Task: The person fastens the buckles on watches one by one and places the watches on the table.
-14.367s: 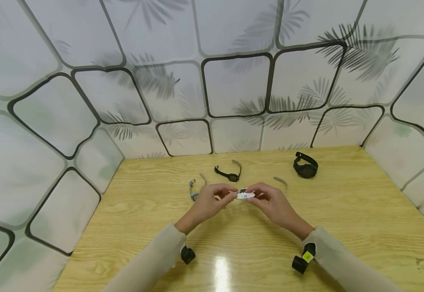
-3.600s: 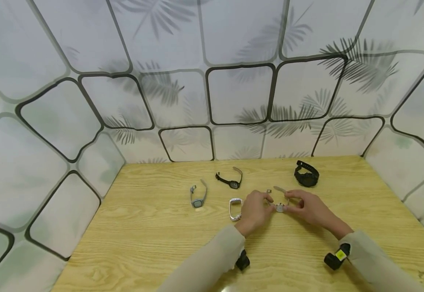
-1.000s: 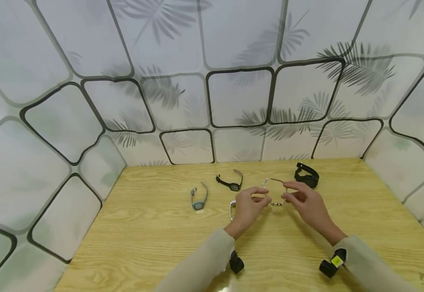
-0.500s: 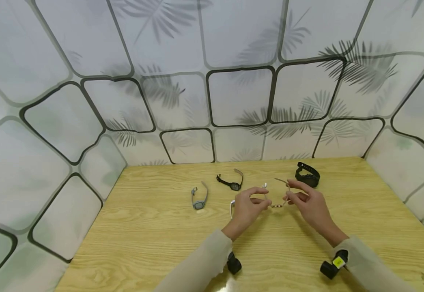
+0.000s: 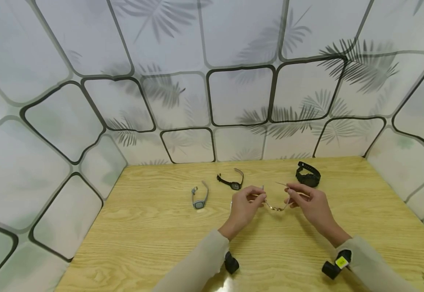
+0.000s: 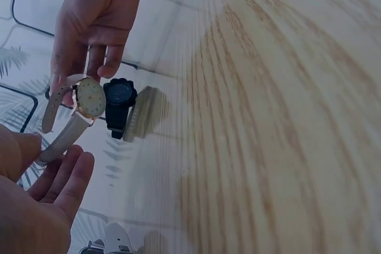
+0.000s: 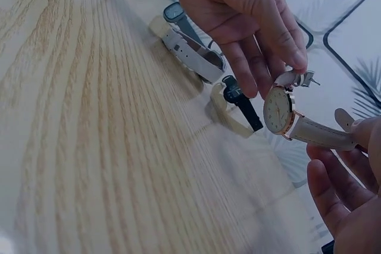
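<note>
— Holding anything, those two hands?

— Both hold one thing: a cream-strapped watch (image 5: 276, 208) with a gold-rimmed pale dial, lifted off the wooden surface (image 5: 142, 235) and hanging between them near the middle of it. The left hand (image 5: 242, 207) pinches the strap end that carries the buckle, with thumb and fingertips curled on it. The right hand (image 5: 308, 202) pinches the other strap end the same way, so the dial sags lowest between the two grips.

— Do the wrist views agree?

— Yes. From the right wrist the dial (image 7: 278, 110) shows edge-on below the left hand's fingers (image 7: 256, 57), and the plain strap runs into the right hand's thumb and fingers at the frame's right edge. From the left wrist the dial faces the camera, with the right hand's fingers around the strap above it.

— What else lies on the surface?

— A chunky black watch (image 5: 308, 177) sits far right, just beyond the right hand. A slim black watch (image 5: 231, 181) with a grey strap end lies beyond the left hand. A grey watch (image 5: 199, 197) lies to the left, well apart from the hands. A white watch (image 7: 193, 53) rests just behind the left hand, mostly hidden by it in the head view. Walls with a leaf-and-tile print (image 5: 233, 93) close in the far side, left and right
</note>
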Available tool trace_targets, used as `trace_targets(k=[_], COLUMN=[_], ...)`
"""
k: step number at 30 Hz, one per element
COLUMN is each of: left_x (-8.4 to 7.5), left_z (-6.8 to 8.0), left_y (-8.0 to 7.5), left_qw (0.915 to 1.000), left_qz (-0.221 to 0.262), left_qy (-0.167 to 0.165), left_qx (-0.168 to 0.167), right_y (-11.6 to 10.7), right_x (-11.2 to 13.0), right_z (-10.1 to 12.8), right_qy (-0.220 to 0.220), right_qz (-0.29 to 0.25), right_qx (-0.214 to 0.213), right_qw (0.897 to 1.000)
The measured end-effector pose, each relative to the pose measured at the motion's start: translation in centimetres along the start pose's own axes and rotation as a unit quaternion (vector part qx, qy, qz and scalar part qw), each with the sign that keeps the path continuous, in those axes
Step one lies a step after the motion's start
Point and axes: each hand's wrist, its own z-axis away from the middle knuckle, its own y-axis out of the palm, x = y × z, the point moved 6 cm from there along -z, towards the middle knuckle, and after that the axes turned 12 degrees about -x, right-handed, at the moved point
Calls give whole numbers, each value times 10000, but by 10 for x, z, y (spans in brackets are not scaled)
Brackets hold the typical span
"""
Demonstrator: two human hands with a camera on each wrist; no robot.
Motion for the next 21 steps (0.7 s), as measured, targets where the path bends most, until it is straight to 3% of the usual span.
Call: trace_targets(k=[4, 10, 16, 21], left_x=[-1, 0, 2, 0], left_z=[-2, -3, -4, -3], left_y=[-2, -5, -8, -9], left_qw=[9997, 9990, 9985, 9981], left_qz=[165, 397, 257, 65], left_qy=[170, -88, -303, -413], left_qx=[7, 187, 389, 459], right_y=[2, 5, 7, 9], right_x=[0, 6, 6, 1], right_z=[2, 6, 7, 8], right_qy=[46, -6, 3, 305], right_qz=[-34, -194, -56, 89], right_qx=[70, 216, 292, 462], right_qw=[10000, 9996, 9996, 9984])
